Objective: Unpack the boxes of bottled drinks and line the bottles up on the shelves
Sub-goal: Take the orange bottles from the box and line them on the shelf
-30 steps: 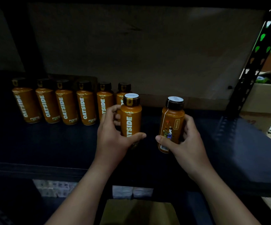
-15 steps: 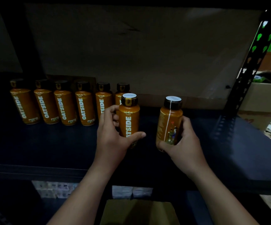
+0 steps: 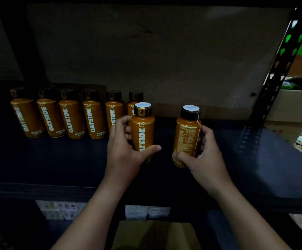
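Several orange Oatside bottles with black caps stand in a row at the back left of the dark shelf. My left hand grips one upright bottle in front of the row's right end, its label facing me. My right hand grips a second bottle to the right, its small-print panel turned toward me. Both bottles sit low over the shelf; whether they touch it is hidden by my hands.
A black perforated upright bounds the shelf on the right, with a cardboard box beyond it. A brown board backs the shelf. Below the shelf edge lie pale packs and an open cardboard box.
The bottle in my right hand has turned, so the picture side gave way to the small-print panel. My left hand and its bottle barely moved.
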`<state>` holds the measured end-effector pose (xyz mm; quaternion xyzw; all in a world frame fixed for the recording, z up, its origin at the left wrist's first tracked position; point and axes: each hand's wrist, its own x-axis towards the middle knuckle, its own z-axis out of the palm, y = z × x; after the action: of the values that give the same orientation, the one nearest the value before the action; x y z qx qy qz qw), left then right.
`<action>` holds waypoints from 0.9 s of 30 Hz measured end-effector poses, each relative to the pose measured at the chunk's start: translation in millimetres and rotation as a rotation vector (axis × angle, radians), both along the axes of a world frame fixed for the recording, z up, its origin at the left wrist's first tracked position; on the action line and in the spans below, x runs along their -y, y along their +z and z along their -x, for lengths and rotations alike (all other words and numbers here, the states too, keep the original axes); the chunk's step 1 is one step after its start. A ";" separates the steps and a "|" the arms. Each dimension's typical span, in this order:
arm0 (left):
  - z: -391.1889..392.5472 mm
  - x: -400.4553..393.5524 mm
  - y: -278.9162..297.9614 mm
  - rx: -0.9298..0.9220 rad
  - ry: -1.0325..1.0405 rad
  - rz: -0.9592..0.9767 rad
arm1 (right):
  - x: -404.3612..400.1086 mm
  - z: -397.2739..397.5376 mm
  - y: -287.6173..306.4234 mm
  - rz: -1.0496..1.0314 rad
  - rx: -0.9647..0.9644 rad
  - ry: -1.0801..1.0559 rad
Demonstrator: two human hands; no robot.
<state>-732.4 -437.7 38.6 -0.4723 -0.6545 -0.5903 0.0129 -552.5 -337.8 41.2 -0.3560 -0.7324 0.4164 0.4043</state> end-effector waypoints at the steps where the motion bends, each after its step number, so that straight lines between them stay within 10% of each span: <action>1: 0.2 0.1 0.0 -0.001 0.004 0.004 | -1.0 -0.3 -0.1 0.014 -0.012 0.031; 27: 1.0 -1.2 -1.7 0.003 0.001 -0.002 | 10.9 5.4 -3.2 -0.159 0.023 0.010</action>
<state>-733.4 -436.5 36.9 -0.4711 -0.6542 -0.5916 0.0127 -557.9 -348.8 38.0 -0.3238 -0.7695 0.3548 0.4209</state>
